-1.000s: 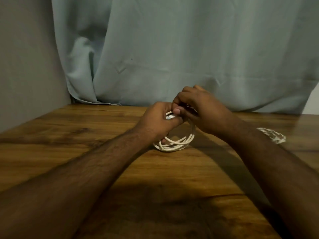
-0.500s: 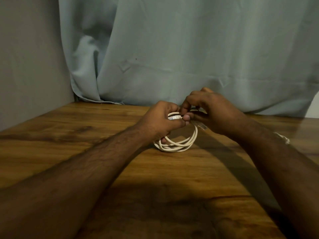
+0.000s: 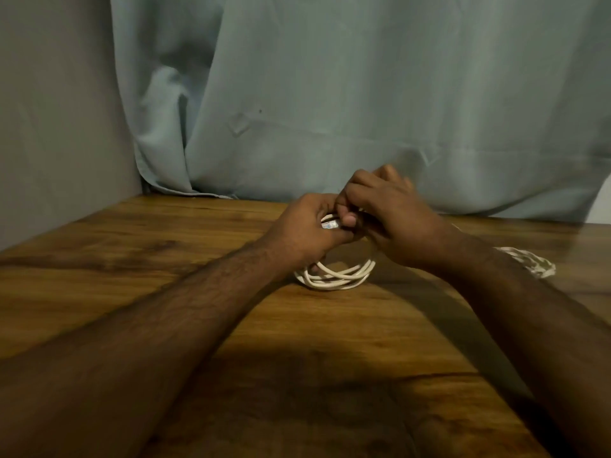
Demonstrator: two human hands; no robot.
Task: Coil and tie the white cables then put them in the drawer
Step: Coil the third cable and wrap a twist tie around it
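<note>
Fingers of both hands are pinching the top of a white cable coil, the left hand gripping a plug end, the right hand apparently tying. The coil's bottom is resting on the tabletop; another bundle is lying right. No drawer is showing.

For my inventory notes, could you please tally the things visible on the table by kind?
White cable coils: 2 (coiled cable gripped by left hand and right hand; second bundle lying behind the right forearm)
Total: 2, all on the wooden table.
</note>
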